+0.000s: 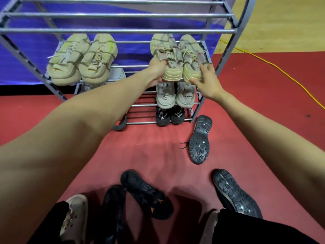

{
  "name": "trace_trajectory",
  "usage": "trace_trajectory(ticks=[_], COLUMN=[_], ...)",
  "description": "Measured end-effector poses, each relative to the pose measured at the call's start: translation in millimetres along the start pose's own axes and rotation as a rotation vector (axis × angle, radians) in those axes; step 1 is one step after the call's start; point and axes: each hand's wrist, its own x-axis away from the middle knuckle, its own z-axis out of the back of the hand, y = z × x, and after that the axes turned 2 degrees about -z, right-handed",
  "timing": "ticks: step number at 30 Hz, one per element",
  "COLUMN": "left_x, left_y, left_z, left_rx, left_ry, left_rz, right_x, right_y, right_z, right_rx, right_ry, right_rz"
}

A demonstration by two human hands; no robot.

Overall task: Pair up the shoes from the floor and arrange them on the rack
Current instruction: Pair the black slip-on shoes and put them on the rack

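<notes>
I'm seating the beige knit sneaker pair (177,57) on the grey metal rack (116,30); left hand (156,70) grips one heel, right hand (205,79) the other. Next: black shoes (200,140) nearby.

"DESIGN" — grey shoe (185,97) heel, other lettering unclear
</notes>
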Motion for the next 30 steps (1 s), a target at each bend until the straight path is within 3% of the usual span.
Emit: trace_trajectory(ticks=[6,11,17,19,24,30], left_x=[-0.8,7.5,54.8,80.3,145.3,198.8], left_y=[-3.2,-12.4,-53.0,-77.2,-156.6,-241.0], left_z=[2.2,4.0,27.5,43.0,96.5,166.6], left_rx=[-0.010,-0.086,-0.391,-0.374,-0.385,-0.465], left_ry=[-0.072,-0.055,0.117,0.135,0.144,0.216], left_rz=[0.043,0.032,-0.156,-0.133,0.065,0.309], right_x=[1.9,28.7,107.4,137.0,193.5,254.3], right_y=[-3.9,-13.9,-21.3,-20.7,-20.3,-35.5], right_z=[-3.2,-15.2,-66.1,-93.4,-156.6,-214.6], right_rx=[-0.010,-0.103,-0.169,-0.123,0.159,0.174], right_ry=[0.000,0.096,0.202,0.087,-0.504,-0.663], right_rz=[-0.033,-0.073,-0.068,-0.026,0.038,-0.105])
